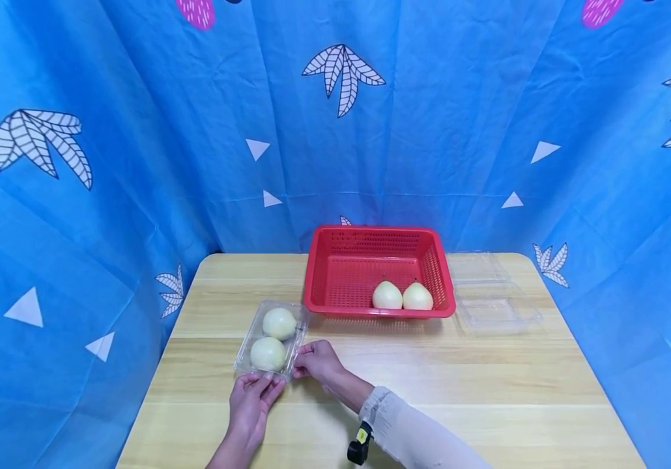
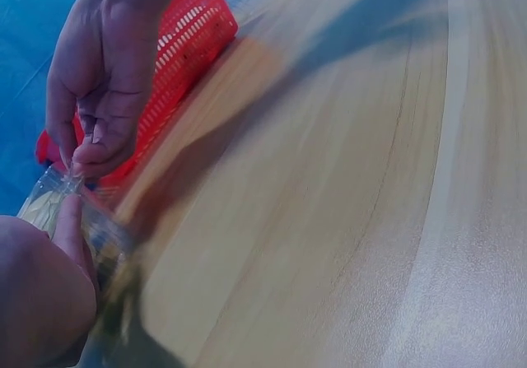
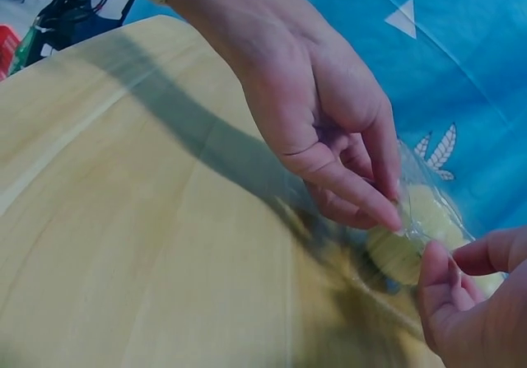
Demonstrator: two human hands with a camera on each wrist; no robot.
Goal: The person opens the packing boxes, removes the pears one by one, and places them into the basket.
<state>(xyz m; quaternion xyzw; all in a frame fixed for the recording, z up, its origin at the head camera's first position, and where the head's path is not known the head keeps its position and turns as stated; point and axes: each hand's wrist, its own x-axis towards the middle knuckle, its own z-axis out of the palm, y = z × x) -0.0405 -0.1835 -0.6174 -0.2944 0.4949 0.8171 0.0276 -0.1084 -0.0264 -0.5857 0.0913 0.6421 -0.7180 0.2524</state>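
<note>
A clear plastic box holding two pale pears lies on the left part of the table. My left hand pinches its near edge between thumb and fingers. Just to the right, my right hand grips the box's near right corner with bent fingers. From the right wrist view, the fingertips of the right hand and of the left hand meet the rim close together, pears showing through the plastic. The left wrist view has the left thumb up against the box edge.
A red perforated basket stands at the back middle of the table, with two more pears at its front right. To its right lie empty clear plastic containers. Blue printed curtain encloses the wooden table behind and at the sides.
</note>
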